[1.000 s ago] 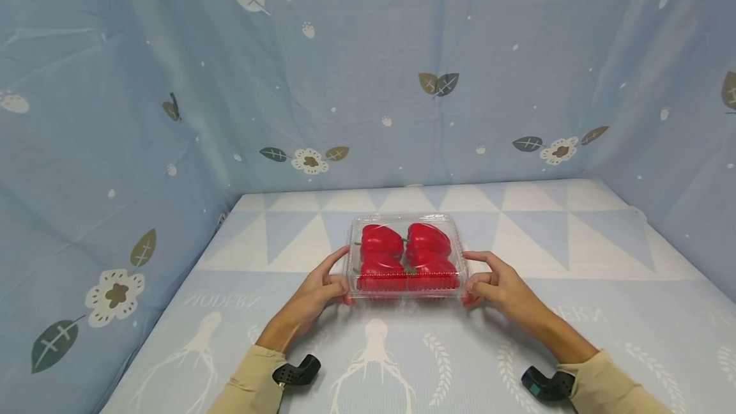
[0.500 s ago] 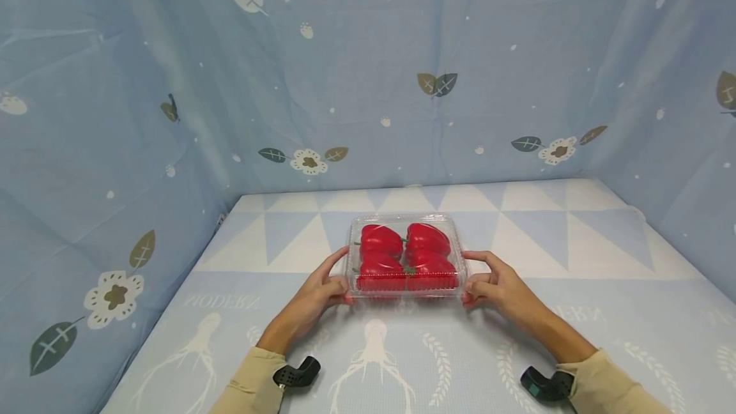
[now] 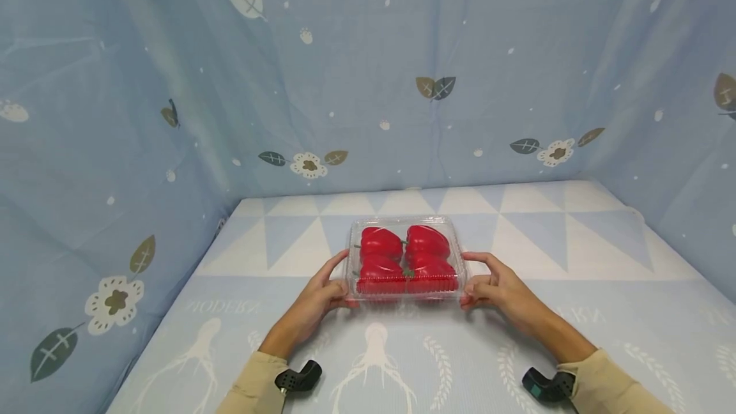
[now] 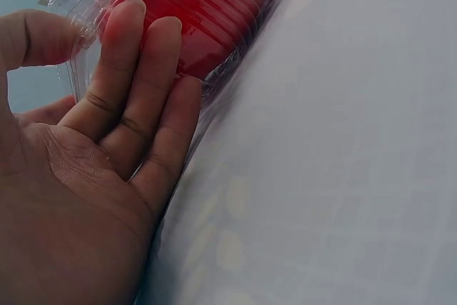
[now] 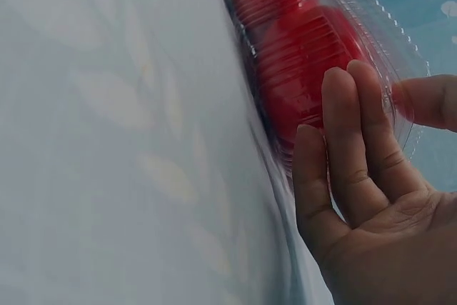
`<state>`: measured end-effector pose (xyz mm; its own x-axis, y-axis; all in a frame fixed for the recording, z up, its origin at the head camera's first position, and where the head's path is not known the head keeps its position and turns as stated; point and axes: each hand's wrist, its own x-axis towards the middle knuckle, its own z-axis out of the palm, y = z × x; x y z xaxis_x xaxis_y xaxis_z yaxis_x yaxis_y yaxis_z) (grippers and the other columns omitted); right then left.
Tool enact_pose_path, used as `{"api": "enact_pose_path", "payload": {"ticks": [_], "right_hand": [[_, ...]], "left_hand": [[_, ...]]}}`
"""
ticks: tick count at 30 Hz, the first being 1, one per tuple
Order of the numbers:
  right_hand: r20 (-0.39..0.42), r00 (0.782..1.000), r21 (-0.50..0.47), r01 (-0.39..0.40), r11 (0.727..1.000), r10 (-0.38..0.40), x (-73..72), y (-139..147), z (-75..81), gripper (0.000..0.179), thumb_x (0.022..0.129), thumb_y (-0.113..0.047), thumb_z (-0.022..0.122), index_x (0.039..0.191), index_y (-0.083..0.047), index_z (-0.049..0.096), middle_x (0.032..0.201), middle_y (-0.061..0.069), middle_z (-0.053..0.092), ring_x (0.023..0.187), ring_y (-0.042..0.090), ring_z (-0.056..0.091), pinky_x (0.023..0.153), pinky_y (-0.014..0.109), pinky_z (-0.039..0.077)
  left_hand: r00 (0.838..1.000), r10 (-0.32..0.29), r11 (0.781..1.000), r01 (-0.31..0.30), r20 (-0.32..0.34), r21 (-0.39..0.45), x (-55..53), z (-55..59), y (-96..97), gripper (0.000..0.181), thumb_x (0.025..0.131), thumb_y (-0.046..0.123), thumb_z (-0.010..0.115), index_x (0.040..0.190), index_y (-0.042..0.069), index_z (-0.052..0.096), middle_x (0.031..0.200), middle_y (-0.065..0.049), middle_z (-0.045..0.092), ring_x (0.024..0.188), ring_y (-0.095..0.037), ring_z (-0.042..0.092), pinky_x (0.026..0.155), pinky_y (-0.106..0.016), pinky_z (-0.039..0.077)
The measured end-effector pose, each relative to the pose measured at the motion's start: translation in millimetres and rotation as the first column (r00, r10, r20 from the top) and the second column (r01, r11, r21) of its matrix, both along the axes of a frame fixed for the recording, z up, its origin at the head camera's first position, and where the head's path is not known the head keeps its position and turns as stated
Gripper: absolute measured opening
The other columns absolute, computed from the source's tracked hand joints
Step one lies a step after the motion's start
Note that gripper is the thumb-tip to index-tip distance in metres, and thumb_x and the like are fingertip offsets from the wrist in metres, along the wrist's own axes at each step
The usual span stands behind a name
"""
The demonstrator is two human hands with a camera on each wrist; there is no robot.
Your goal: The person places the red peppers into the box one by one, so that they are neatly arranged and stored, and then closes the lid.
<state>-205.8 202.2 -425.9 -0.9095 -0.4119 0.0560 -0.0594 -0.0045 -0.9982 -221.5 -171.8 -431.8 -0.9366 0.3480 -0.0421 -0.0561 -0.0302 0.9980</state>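
A clear plastic clamshell box (image 3: 405, 222) with its lid down holds several red bell peppers (image 3: 428, 241) with green stems, in the middle of the head view. My left hand (image 3: 313, 299) grips its left side near the front corner. In the left wrist view the thumb (image 4: 53, 37) is at the rim and the other fingers (image 4: 118, 69) lie along the ribbed wall. On the right side my right hand (image 3: 500, 286) grips the box likewise. The right wrist view shows its thumb (image 5: 428, 101) at the rim and its fingers (image 5: 346, 133) against the wall.
The box is on a table covered by a pale blue and white cloth (image 3: 460, 350) with triangles and antler prints. Blue leaf-patterned curtains (image 3: 368, 69) hang behind and on both sides. Black wrist devices (image 3: 299, 377) sit at the beige sleeves (image 3: 253, 385).
The head view has tilted a little, so the scene sits slightly lower in it. Both hands keep their hold on the box, which stays in place.
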Motion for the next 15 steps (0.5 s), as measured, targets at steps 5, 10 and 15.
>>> {"api": "enact_pose_path", "payload": {"ticks": [5,10,15], "right_hand": [[0.024,1.000,-0.012,0.008,1.000,-0.008,-0.1,-0.1,-1.0,0.066,0.094,0.005,0.051,0.152,0.002,0.020,0.085,0.015,0.069,0.082,0.027,0.071,0.081,0.045,0.058],[0.029,1.000,-0.023,-0.006,1.000,0.007,-1.0,-0.7,-2.1,0.065,0.095,0.004,0.051,0.152,0.002,0.020,0.087,0.014,0.070,0.083,0.027,0.071,0.082,0.044,0.058],[0.036,0.999,-0.044,-0.019,0.999,0.020,-2.0,2.1,-4.3,0.065,0.097,0.001,0.053,0.152,-0.001,0.020,0.089,0.014,0.071,0.085,0.027,0.071,0.083,0.045,0.058]], "left_hand": [[1.000,-0.011,1.000,0.011,-0.004,-0.004,0.2,-0.2,0.3,0.071,0.093,0.001,0.047,0.158,0.022,0.028,0.091,-0.011,0.060,0.088,-0.024,0.064,0.085,-0.040,0.056],[1.000,0.003,1.000,-0.003,0.003,-0.009,0.7,-0.1,-1.0,0.070,0.093,0.002,0.046,0.158,0.022,0.029,0.086,-0.009,0.057,0.085,-0.024,0.063,0.083,-0.040,0.056],[1.000,-0.005,1.000,0.005,-0.005,-0.016,0.0,0.6,-0.9,0.072,0.092,0.001,0.046,0.158,0.022,0.028,0.086,-0.009,0.058,0.085,-0.023,0.063,0.084,-0.039,0.056]]}}
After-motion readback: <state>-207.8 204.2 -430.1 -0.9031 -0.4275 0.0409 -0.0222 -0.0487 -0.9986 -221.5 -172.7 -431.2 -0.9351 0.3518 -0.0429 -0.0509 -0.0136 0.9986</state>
